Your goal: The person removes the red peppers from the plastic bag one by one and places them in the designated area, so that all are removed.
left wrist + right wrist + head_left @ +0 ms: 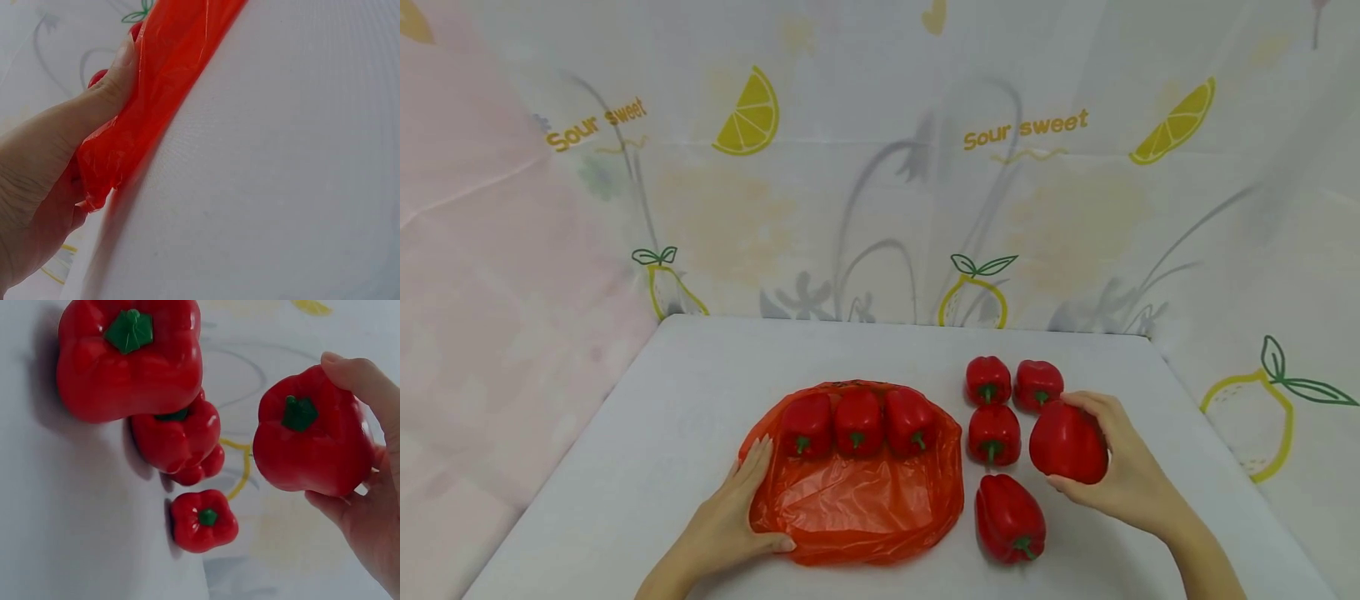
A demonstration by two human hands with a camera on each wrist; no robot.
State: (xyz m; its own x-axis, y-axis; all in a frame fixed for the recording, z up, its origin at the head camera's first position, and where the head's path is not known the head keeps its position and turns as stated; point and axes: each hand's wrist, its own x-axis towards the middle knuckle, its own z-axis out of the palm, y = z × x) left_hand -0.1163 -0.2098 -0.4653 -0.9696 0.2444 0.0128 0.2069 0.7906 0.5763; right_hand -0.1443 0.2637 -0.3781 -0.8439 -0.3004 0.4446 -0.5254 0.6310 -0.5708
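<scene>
An open orange-red plastic bag (pixel 857 500) lies on the white table, its rim spread into a round. Three red bell peppers sit in a row at its far side, the middle one (pixel 858 421) between two others. My left hand (pixel 730 508) holds the bag's near left rim, with the thumb (pixel 119 75) along the plastic; the other fingers are partly hidden behind it in the left wrist view. Raised above the table at the right, a red bell pepper (pixel 312 437) is gripped by my right hand (pixel 1123 467), its green stem pointing away from the palm.
Right of the bag stand several more red peppers: two at the back, left (pixel 988 377) and right (pixel 1038 382), one (pixel 994 432) in front of them, and a larger one (pixel 1009 515) lying nearest. A printed lemon curtain (pixel 880 208) hangs behind the white table (pixel 625 467).
</scene>
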